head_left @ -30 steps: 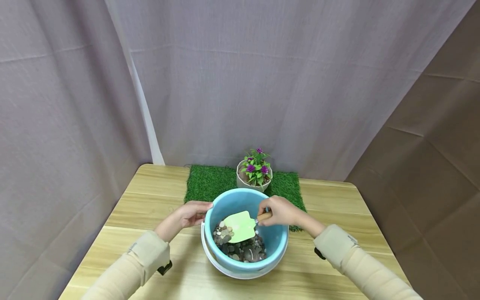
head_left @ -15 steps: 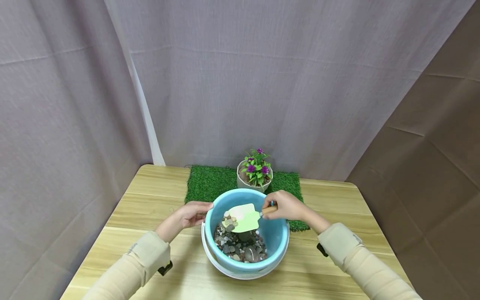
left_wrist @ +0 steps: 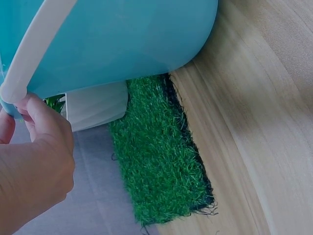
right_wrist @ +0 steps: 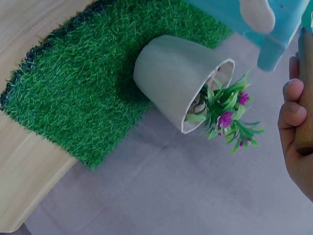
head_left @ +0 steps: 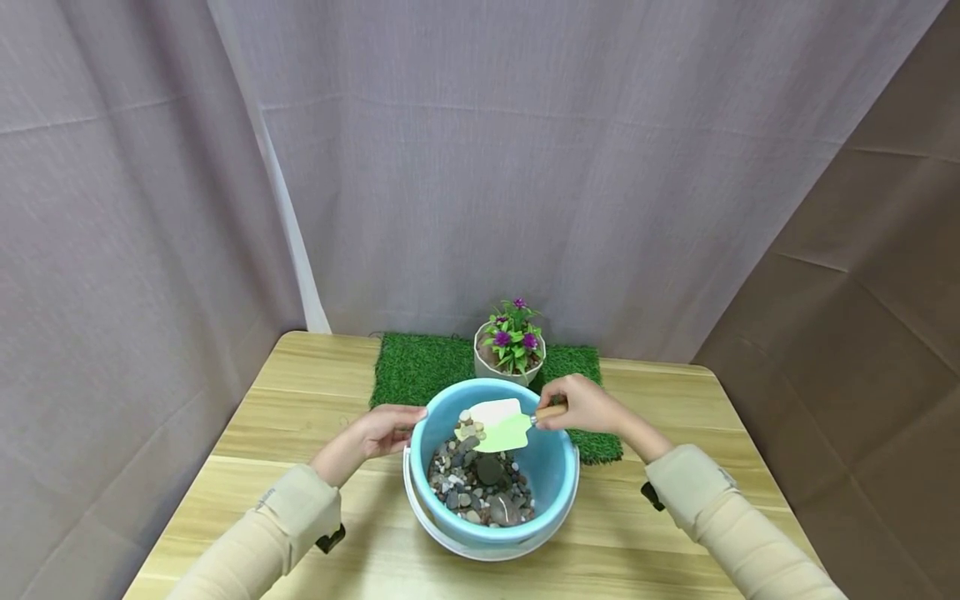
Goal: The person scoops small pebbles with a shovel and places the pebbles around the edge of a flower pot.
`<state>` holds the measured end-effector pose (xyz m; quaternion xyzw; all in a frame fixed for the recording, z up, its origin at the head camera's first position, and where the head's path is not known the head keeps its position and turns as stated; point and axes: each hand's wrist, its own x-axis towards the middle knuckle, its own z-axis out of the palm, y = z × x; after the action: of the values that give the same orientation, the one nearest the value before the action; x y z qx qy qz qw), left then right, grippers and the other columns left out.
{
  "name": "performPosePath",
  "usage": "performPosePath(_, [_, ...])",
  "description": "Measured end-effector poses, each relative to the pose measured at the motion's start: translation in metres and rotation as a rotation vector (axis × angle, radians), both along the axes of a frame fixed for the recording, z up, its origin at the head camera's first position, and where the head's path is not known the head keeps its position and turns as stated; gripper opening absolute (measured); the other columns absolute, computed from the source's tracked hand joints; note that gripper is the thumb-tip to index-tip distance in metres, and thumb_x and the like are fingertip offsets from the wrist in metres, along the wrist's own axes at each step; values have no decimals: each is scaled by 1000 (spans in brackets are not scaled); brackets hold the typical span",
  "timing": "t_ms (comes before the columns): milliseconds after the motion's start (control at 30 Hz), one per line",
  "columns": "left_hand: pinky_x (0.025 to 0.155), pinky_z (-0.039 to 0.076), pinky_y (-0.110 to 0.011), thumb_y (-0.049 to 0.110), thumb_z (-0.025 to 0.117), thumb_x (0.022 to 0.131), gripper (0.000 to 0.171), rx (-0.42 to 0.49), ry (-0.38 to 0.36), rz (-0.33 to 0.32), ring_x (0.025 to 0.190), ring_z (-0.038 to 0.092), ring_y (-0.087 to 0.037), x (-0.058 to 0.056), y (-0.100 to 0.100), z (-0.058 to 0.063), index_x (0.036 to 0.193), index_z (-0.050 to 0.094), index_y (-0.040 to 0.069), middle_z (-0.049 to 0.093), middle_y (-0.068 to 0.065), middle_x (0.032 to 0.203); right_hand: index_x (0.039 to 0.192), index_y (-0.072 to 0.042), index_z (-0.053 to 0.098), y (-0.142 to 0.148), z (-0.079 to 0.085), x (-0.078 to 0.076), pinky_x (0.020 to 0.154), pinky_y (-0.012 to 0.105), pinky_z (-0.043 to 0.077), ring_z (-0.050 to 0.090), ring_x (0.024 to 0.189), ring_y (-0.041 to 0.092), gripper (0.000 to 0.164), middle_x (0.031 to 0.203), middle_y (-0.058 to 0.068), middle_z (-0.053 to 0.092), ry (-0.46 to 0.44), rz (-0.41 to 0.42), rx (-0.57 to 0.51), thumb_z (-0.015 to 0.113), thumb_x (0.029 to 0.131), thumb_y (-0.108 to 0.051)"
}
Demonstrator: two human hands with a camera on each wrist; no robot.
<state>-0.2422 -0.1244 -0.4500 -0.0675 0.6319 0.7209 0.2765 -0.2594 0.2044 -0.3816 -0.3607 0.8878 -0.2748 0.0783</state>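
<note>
A light blue bucket [head_left: 553, 475] stands on the table with mixed pebbles [head_left: 468, 487] at its bottom. At its left rim my left hand [head_left: 382, 429] grips the edge, thumb and fingers beside the white handle's hinge [left_wrist: 13, 92] in the left wrist view. My right hand [head_left: 588, 406] holds a pale green garden trowel [head_left: 506, 431] by its wooden handle [right_wrist: 307, 93]. The trowel's blade is over the bucket's opening, tip to the left. Several small pebbles [head_left: 469, 429] lie on its tip end.
Behind the bucket, a white pot [right_wrist: 171, 76] with a purple-flowered plant [head_left: 516, 337] stands on a green artificial grass mat [head_left: 420, 362]. The bucket's white handle [head_left: 457, 543] hangs down at the front. Grey curtains [head_left: 480, 167] rise behind the wooden table [head_left: 315, 375].
My right hand has lifted the trowel with pebbles up from the bucket's bottom, moving it back and slightly right. The left hand has stayed on the rim.
</note>
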Motion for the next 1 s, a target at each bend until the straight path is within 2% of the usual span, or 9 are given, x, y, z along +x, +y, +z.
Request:
performPosePath(267, [62,56,-12,15,55,95,48,-5,0,1,66,58,-4,0,0,1,135,42,-8,64,5,74,81,-8,70,13,5,-7,43,13,35,35,48,-3,12,66,-2,64,-14,-23,-30,76,78,-18])
performPosePath(667, [63,56,-11,15,56,95,49,6,4,-11,67,58,-4,0,0,-2,135,41,-9,64,6,75,82,-6,70,33,6,-15,44,13,36,40,51,-1,12,65,-2,59,-25,-104,-42,74,79,-17])
performPosePath(1000, [64,57,-12,16,58,93,51,2,1,-7,68,58,-5,-1,1,-2,135,41,-8,64,3,78,82,-5,70,57,3,-24,46,15,38,41,53,0,13,68,-1,63,0,-182,-69,75,79,-17])
